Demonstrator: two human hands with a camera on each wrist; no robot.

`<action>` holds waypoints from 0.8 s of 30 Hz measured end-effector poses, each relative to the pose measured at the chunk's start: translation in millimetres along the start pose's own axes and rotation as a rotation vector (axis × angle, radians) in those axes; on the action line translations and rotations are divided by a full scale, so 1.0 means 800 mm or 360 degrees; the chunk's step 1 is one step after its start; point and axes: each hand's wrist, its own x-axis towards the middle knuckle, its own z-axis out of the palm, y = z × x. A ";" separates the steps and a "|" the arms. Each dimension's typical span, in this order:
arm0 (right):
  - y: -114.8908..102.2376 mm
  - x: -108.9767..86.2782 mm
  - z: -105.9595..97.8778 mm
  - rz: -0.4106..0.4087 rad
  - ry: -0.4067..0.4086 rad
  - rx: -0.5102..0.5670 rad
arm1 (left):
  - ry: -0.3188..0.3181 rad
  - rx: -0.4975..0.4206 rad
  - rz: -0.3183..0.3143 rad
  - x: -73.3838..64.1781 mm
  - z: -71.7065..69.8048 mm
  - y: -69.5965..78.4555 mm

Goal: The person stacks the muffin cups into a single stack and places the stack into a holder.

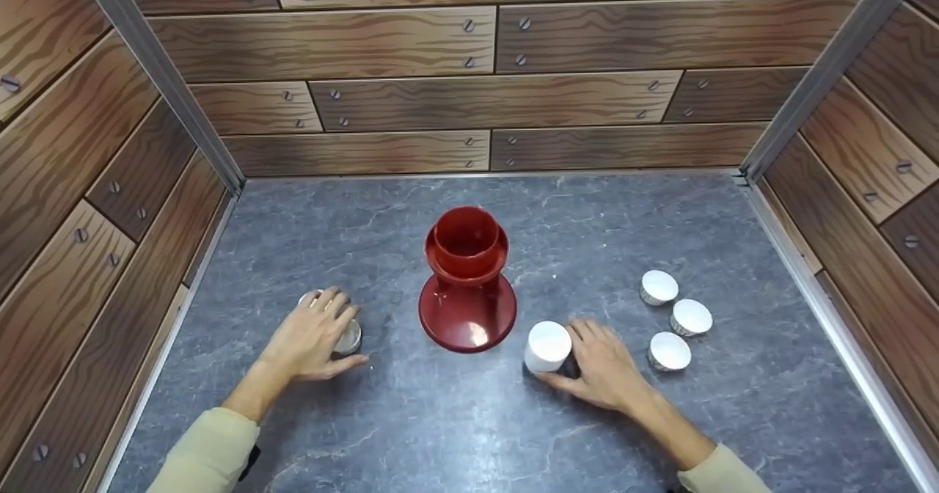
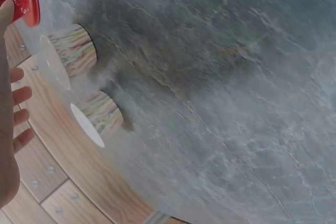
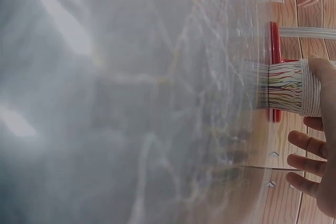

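Note:
On the left, my left hand (image 1: 312,339) hovers over two small ramekins (image 1: 348,337), its fingers spread and partly hiding them. Both ramekins (image 2: 79,51) stand upright, and the left fingers (image 2: 21,95) are apart from them in the left wrist view. Right of the middle stands a white stack of nested ramekins (image 1: 546,348), with several rims showing in the right wrist view. My right hand (image 1: 601,364) is around its near right side, thumb in front and fingers at the right, loosely spread. A red stand (image 1: 469,317) with a cup-shaped top is between the hands.
Three white ramekins (image 1: 659,287) sit in a group to the right of my right hand. Wood-patterned walls (image 1: 477,104) with metal edging enclose the grey marbled tabletop (image 1: 352,221) at the back and both sides.

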 end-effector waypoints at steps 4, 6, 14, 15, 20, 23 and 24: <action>0.000 -0.001 0.001 -0.0010 0.0034 -0.0013 | -0.0043 0.0043 0.0001 -0.006 0.001 -0.006; 0.001 0.000 0.001 -0.0015 0.0046 -0.0018 | -0.0052 0.0058 -0.0001 -0.008 0.003 -0.009; 0.001 0.001 0.002 -0.0015 0.0048 -0.0024 | -0.0083 0.0053 -0.0060 -0.015 0.011 -0.014; 0.001 0.001 0.002 -0.0014 0.0046 -0.0023 | -0.0086 0.0062 -0.0064 -0.015 0.011 -0.015; 0.001 0.001 0.002 -0.0006 0.0045 -0.0021 | -0.0087 0.0069 -0.0064 -0.016 0.013 -0.015; 0.001 0.001 0.002 -0.0007 0.0052 -0.0015 | -0.0112 0.0046 -0.0078 -0.016 0.014 -0.017; 0.002 0.001 0.002 -0.0009 0.0055 -0.0013 | -0.0123 0.0044 -0.0083 -0.016 0.014 -0.017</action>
